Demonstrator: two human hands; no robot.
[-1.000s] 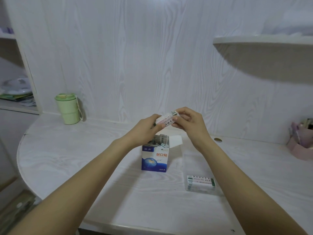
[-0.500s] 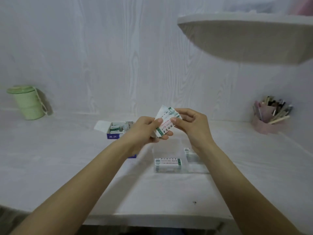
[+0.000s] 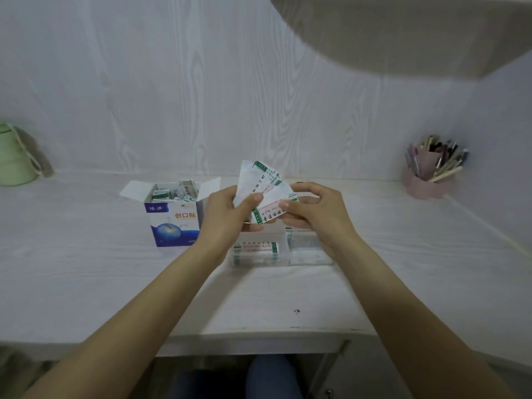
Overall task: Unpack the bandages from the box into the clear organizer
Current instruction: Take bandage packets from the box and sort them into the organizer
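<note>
A blue and white bandage box (image 3: 172, 220) stands open on the desk, with several wrapped bandages inside. Just right of it my left hand (image 3: 227, 217) holds a fanned bunch of white, green-edged bandages (image 3: 260, 187) above the desk. My right hand (image 3: 313, 214) pinches the lowest bandage of the fan (image 3: 273, 207) at its right end. Below both hands lies the clear organizer (image 3: 283, 251), with a bandage stack (image 3: 256, 248) in its left compartment. Its right part is partly hidden by my right wrist.
A green lidded cup (image 3: 15, 159) stands at the far left by the wall. A pink holder full of pens (image 3: 429, 174) sits at the right. A curved shelf (image 3: 403, 33) overhangs the upper right. The desk's front edge (image 3: 259, 341) runs above my knees.
The view swung right and lower, so the box now sits left of my hands. The bunch of bandages has spread into a fan, and my right hand draws one strip out to the right.
</note>
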